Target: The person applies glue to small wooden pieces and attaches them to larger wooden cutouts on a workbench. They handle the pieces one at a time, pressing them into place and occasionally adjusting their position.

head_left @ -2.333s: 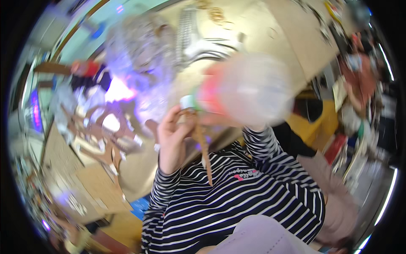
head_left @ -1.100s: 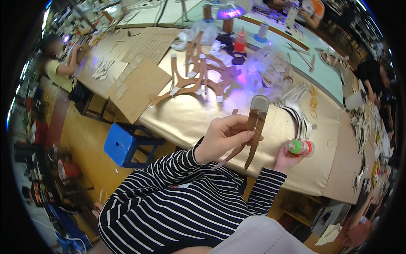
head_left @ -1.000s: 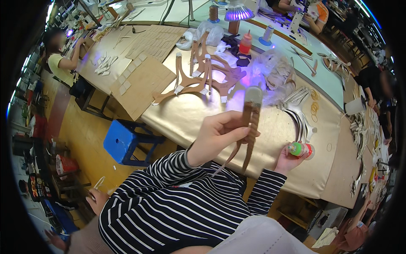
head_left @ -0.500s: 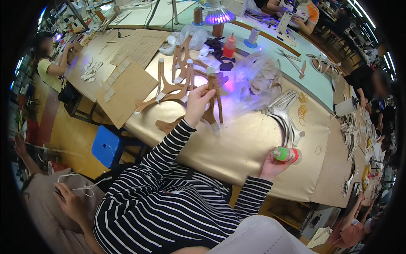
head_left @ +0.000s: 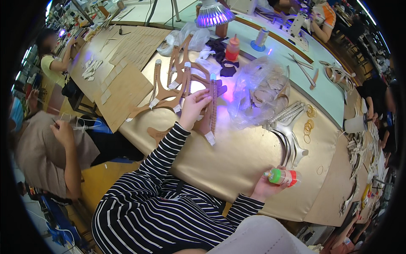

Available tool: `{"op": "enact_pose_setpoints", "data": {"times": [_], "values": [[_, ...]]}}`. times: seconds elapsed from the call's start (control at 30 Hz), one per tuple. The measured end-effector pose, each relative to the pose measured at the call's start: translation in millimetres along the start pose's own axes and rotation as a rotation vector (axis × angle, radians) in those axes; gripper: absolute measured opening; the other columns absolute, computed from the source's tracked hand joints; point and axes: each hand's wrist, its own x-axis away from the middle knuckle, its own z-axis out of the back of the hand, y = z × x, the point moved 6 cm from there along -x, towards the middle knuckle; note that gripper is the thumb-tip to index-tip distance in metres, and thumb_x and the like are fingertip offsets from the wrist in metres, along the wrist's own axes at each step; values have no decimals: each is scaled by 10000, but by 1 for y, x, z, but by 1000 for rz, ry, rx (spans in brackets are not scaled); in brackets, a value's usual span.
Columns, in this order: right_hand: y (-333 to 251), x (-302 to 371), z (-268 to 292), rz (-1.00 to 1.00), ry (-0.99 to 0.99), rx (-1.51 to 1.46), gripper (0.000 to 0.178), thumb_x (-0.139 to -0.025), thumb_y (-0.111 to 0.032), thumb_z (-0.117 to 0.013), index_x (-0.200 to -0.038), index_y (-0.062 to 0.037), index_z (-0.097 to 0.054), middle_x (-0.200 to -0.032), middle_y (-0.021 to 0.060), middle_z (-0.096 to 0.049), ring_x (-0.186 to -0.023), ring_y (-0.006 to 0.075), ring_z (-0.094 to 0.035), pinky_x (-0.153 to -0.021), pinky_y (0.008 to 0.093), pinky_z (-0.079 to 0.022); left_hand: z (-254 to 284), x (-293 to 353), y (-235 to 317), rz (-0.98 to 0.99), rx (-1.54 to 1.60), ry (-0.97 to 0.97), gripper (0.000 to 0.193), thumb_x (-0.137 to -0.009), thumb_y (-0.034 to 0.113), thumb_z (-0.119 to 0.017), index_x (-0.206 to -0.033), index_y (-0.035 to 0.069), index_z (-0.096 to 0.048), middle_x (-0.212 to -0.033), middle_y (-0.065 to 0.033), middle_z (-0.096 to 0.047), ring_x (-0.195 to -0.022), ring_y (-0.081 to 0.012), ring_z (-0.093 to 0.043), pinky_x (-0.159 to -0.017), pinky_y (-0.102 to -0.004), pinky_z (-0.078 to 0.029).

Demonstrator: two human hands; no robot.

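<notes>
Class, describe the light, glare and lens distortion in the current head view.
Head view: lamp glows violet, tinting the tabletop near it; plastic bag catches pale highlights; tabletop edges bow, the picture's corners fall black; bottle in the right hand looks fairly sharp.

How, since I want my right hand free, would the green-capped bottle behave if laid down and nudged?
The green-capped bottle would probably roll, since its body looks round. It may give when squeezed, as its wall looks like plastic. The gold tabletop looks smooth, so little might stop it.
</notes>
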Motion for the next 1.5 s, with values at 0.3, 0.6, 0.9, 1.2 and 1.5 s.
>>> {"op": "enact_pose_setpoints", "data": {"times": [0.3,0.6,0.9,1.2,1.5], "values": [[8,-3,5,46,-118,324,696,-770,-499,-704,-1289,-137,-414,-1178,41,-533,-970,185,-580,-748,374,-526,-3,-5,2,74,161,-2,398,-895,92,-618,-1262,-30,-523,-1056,-41,-643,-856,-73,-618,-696,-170,-490],[7,-1,2,57,-76,331,705,-764,-496,-707,-1264,-96,-412,-1182,45,-510,-1018,180,-546,-804,359,-500,-30,0,1,103,81,-120,362,-871,83,-641,-1213,-20,-579,-1006,-24,-660,-872,-56,-590,-715,-170,-448],[6,-2,4,35,-67,321,707,-767,-483,-709,-1289,-112,-409,-1227,52,-510,-1057,195,-546,-814,367,-507,-27,-6,-7,36,-27,-67,310,-867,98,-659,-1129,-62,-622,-967,-87,-685,-835,-105,-645,-707,-211,-511],[8,3,-4,39,-69,354,693,-721,-467,-751,-1212,-81,-451,-1139,50,-527,-967,198,-573,-776,395,-528,-11,43,40,-228,-113,7,261,-895,114,-631,-1090,-59,-640,-948,-92,-692,-844,-124,-662,-714,-231,-525],[44,12,-52,-247,56,151,633,-812,-482,-677,-1217,-50,-453,-1111,111,-509,-885,205,-594,-664,295,-549,-59,154,19,-352,-505,-794,109,-856,120,-650,-898,37,-706,-705,-84,-672,-607,-211,-655,-557,-277,-515]]}}
